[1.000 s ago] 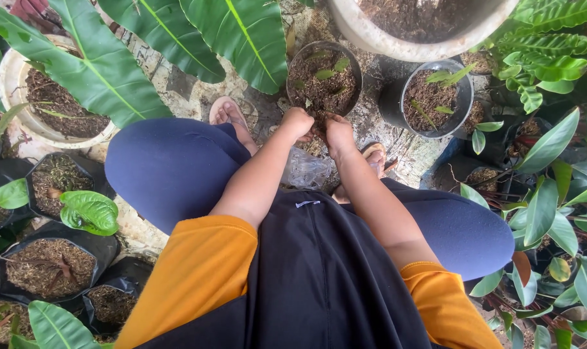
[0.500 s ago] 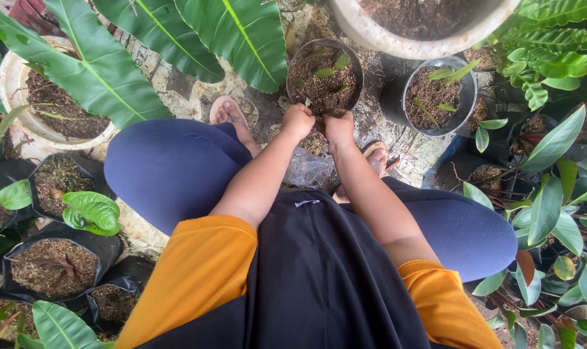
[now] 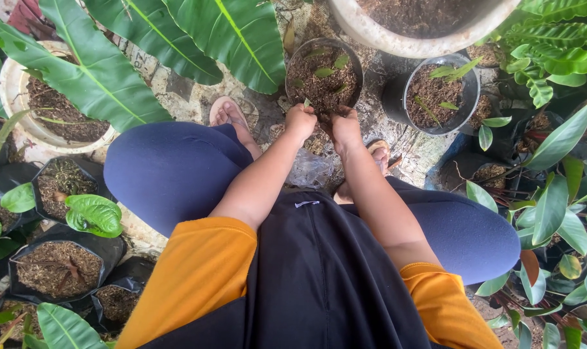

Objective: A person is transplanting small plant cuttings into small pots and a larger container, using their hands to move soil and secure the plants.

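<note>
Small black pot (image 3: 324,74), standing on the stony ground just ahead of the seated person's knees, is holding dark soil and a few small green leaves. The left hand (image 3: 300,121) and the right hand (image 3: 345,126) are meeting at its near rim, side by side and almost touching. Both hands are curling inward, fingers bent as if pinching something at the soil's edge; what they are gripping is too small to tell, though a sliver of green is showing at the left hand. Judged from this view, the pot is already filled, while the work at its near edge is not yet finished.

Count: two hands; one small black pot under them; one second black pot (image 3: 435,94) just to its right, also filled and bearing thin leaves; two wide pale pots, one (image 3: 31,126) at far left, one (image 3: 397,40) at top; at least four black grow bags (image 3: 57,268) of soil at lower left; one crumpled clear plastic bag (image 3: 309,171) lying between the knees.
</note>
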